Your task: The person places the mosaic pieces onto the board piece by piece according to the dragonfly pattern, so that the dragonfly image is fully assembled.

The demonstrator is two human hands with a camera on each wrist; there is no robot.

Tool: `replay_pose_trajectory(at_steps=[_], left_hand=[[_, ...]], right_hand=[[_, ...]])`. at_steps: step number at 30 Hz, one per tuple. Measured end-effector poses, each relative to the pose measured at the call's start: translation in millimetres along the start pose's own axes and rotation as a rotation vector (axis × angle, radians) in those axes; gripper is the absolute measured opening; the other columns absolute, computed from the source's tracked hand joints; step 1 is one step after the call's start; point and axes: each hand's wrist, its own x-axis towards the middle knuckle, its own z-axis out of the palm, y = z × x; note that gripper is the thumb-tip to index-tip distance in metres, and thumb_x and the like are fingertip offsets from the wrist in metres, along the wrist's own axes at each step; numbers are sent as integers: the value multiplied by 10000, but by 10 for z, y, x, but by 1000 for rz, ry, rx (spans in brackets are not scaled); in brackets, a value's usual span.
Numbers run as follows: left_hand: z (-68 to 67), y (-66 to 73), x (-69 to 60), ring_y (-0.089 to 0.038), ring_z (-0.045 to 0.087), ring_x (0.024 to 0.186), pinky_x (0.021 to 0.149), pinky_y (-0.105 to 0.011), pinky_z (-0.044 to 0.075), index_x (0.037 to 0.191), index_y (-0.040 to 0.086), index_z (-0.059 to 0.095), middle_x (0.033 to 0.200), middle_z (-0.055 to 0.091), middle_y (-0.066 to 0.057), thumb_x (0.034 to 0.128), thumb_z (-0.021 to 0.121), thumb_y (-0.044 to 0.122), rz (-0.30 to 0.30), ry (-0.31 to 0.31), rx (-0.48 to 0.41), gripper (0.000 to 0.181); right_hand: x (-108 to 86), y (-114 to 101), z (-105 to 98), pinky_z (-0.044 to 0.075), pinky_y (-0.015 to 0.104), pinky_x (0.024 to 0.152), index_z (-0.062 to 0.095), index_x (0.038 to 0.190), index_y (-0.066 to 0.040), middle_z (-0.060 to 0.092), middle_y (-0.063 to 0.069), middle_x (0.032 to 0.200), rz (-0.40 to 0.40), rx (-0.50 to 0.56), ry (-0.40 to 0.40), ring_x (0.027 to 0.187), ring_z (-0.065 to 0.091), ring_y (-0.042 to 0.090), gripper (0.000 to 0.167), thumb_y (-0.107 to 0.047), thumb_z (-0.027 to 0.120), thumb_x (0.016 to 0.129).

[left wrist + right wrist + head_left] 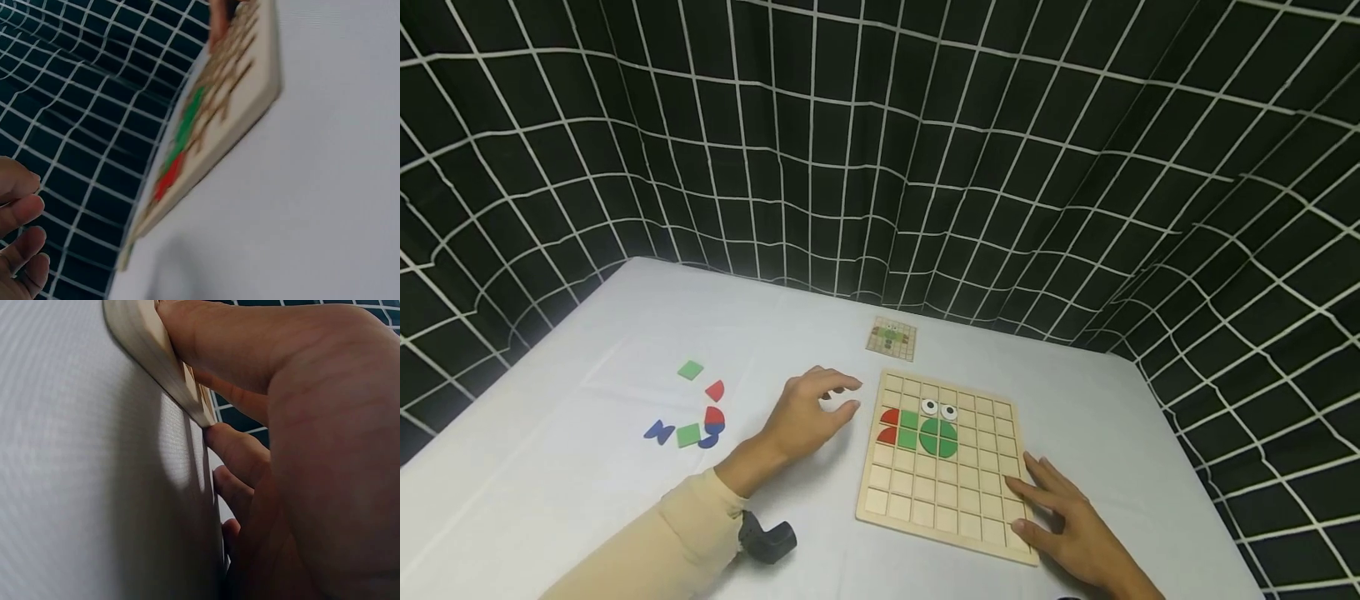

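A square wooden grid board (958, 500) lies on the table. On it sit two red quarter-circles (888, 435), two green squares (907, 439), green quarter pieces (929, 446) forming a disc, and two white eye pieces (929, 407). My left hand (808, 412) hovers just left of the board, thumb and fingers apart, with nothing visible between them. At the board's lower right edge rests my right hand (1067, 521); its thumb and index finger touch the top, while other fingers lie along the side. In the left wrist view, the fingertips (31, 209) show at the left edge.
Loose pieces lie on the left of the table: green squares (688, 435), red quarter-circles (715, 390) and blue pieces (659, 432). A small pattern card (891, 339) lies behind the board. A black gridded curtain (850, 167) surrounds the white table (647, 308).
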Motion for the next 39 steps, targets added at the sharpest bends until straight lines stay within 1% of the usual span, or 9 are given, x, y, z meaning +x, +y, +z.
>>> replay_pose_trajectory(at_steps=[8,11,14,16,21,25,28,32,39], left_hand=[[-440,-29,40,-249,665,832,679,-380,555,995,-2,753,934,746,-69,739,814,-61,56,116,63,270],[-609,-87,33,-256,658,838,678,-373,548,1001,-2,750,948,745,-81,727,813,-85,38,157,88,293],[-789,-137,19,-281,653,858,697,-389,537,1026,0,745,979,741,-102,745,793,-91,-31,178,114,299],[-910,-162,5,-303,644,877,720,-421,527,1060,13,742,1005,734,-112,782,775,-67,-109,174,133,292],[-1200,-217,-52,-347,598,954,778,-489,476,1188,54,711,1089,693,-164,906,705,69,-322,124,171,283],[-1391,-340,-129,-368,586,990,792,-490,458,1261,67,678,1157,668,-203,966,651,166,-432,98,209,312],[-1505,-467,-196,-358,580,965,773,-461,444,1282,70,668,1168,662,-218,985,614,177,-496,92,219,320],[-1614,-651,-259,-370,570,991,796,-456,431,1298,50,653,1189,653,-239,988,574,116,-539,64,237,326],[-1695,-913,-385,-493,491,1203,964,-668,383,1370,34,584,1319,563,-286,998,530,111,-660,-36,232,384]], right_hand=[[2,-12,-8,205,785,1003,704,1276,-146,403,218,1533,7,7,3,1408,233,550,528,-372,813,811],[7,-20,-6,203,787,1002,705,1275,-145,404,219,1531,1,3,0,1406,236,553,526,-380,809,816],[11,-22,-1,201,788,1003,707,1272,-141,406,223,1528,-11,-1,2,1404,241,555,521,-377,809,818],[8,-21,-1,201,789,1001,706,1271,-139,408,227,1526,-15,-5,2,1401,243,559,523,-379,809,817],[-1,-24,-2,196,790,1003,706,1270,-135,405,227,1528,-3,-3,3,1402,240,558,527,-383,807,816],[-3,-34,-2,189,785,1013,705,1272,-135,400,221,1533,13,-2,-1,1409,233,551,533,-390,805,815],[0,-36,-2,185,783,1017,704,1273,-133,396,222,1535,21,-1,-8,1411,228,551,537,-395,803,815],[4,-27,-5,184,786,1014,702,1277,-131,391,226,1538,19,4,-9,1413,220,552,539,-387,805,814],[-7,-8,-2,191,783,1011,702,1277,-136,393,224,1537,6,24,-3,1413,218,553,529,-359,813,811]])
